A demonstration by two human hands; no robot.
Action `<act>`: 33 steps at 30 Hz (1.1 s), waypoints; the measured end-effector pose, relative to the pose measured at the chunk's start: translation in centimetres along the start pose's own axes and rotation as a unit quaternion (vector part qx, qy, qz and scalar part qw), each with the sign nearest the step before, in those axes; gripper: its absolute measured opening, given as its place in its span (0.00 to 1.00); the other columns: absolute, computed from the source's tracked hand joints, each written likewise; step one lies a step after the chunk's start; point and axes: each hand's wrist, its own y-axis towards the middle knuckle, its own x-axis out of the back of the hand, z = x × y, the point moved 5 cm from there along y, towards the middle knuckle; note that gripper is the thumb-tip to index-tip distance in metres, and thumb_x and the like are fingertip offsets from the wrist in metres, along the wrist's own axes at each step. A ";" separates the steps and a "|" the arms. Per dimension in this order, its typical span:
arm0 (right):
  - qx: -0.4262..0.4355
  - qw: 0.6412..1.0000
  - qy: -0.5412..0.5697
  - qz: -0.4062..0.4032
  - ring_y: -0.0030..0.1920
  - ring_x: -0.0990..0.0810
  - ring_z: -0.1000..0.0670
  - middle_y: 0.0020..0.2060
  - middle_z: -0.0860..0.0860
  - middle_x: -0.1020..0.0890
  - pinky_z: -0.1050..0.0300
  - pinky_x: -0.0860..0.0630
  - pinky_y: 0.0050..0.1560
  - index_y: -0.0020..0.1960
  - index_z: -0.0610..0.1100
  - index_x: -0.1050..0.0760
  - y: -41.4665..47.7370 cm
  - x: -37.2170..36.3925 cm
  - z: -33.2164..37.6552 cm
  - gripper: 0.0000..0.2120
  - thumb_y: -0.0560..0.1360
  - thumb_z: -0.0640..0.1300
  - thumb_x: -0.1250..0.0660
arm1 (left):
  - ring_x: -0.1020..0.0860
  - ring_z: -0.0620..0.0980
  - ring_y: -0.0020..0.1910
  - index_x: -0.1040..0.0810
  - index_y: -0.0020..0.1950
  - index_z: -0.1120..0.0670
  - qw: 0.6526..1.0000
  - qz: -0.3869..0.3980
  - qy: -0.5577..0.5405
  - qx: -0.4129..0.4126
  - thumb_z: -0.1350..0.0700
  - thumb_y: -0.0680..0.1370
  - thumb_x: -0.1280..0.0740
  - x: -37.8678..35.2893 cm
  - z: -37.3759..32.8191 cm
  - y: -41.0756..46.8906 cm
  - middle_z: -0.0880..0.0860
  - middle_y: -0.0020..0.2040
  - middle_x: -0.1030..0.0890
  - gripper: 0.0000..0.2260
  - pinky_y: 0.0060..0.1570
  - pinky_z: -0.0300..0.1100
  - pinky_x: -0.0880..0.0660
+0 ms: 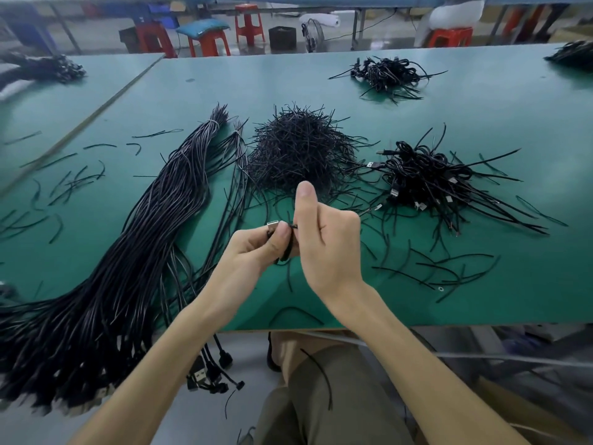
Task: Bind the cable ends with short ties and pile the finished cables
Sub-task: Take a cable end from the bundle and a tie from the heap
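Observation:
My left hand pinches a coiled black cable whose silver USB plug sticks out above the fingers. My right hand closes on a short black tie at the coil, thumb raised. Behind the hands lies a heap of short black ties. To the right sits a pile of bound cables. A long bundle of loose black cables runs along the left and hangs over the table's front edge.
The green table carries stray ties scattered on both sides. Another cable pile lies at the far right, more bundles at the far left. Red stools stand beyond the table. My knees are below the front edge.

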 end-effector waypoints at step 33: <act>-0.170 0.947 0.161 0.220 0.40 0.19 0.62 0.40 0.64 0.18 0.65 0.22 0.47 0.65 0.46 0.22 -2.4 -1.7 -2.8 0.17 0.77 0.40 0.27 | 0.17 0.55 0.50 0.17 0.53 0.56 0.986 0.038 -0.160 0.031 0.55 0.84 0.40 1.5 -1.3 0.1 0.59 0.52 0.15 0.12 0.50 0.47 0.20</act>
